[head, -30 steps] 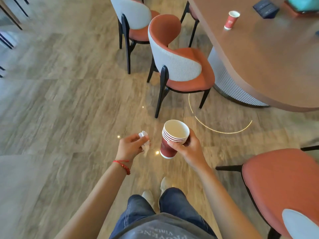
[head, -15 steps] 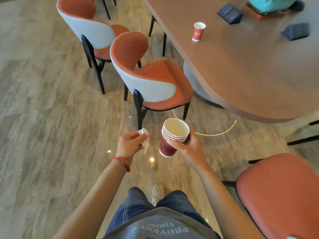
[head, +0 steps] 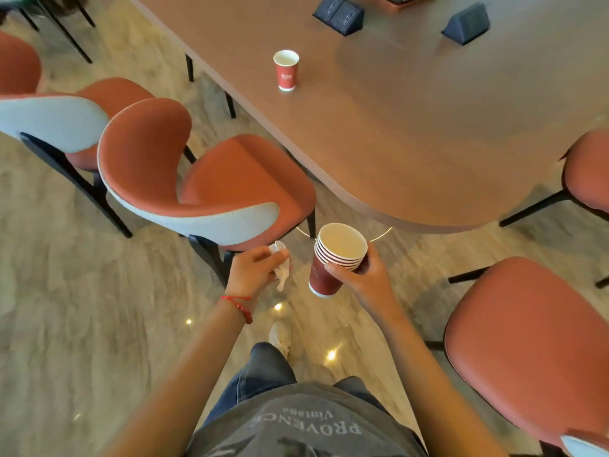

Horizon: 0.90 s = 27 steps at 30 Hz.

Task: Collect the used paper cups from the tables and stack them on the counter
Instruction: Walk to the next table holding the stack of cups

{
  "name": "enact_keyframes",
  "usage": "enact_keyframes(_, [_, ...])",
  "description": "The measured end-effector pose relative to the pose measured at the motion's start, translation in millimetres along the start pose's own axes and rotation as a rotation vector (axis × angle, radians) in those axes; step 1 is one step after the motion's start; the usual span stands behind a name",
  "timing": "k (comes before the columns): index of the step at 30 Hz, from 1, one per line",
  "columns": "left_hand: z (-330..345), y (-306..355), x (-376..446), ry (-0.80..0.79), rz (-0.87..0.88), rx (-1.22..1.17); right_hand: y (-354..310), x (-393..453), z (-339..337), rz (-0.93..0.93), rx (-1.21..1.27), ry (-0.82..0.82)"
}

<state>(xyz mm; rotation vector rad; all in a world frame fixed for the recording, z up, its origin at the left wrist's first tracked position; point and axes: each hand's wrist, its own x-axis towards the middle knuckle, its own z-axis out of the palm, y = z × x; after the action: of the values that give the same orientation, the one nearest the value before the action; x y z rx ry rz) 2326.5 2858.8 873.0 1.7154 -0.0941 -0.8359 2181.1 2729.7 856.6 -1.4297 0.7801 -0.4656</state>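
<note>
gripping a nested stack of red paper cups (head: 333,258), the right hand (head: 365,275) curls round its rims, above the floor. the left hand (head: 255,270) pinches a crumpled white tissue (head: 280,263). one lone red cup (head: 286,70) stands upright on the brown table (head: 412,127); an orange chair (head: 214,186) sits between.

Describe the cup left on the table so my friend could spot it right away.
Find the long brown table. Near its left edge, above the orange chair, one red paper cup stands upright and alone. Unlike the stack of cups gripped in the right hand, nobody touches it, and the dark boxes sit farther back.
</note>
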Motion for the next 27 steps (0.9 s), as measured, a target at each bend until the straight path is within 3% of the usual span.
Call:
enact_keyframes(15, [18, 111, 152, -0.082, -0.023, -0.004, -50, 156, 18, 0.012, -0.002, 0.073])
enact_keyframes(27, [66, 188, 256, 0.040, 0.033, -0.153, -91, 321, -4, -0.016, 0.000, -0.041])
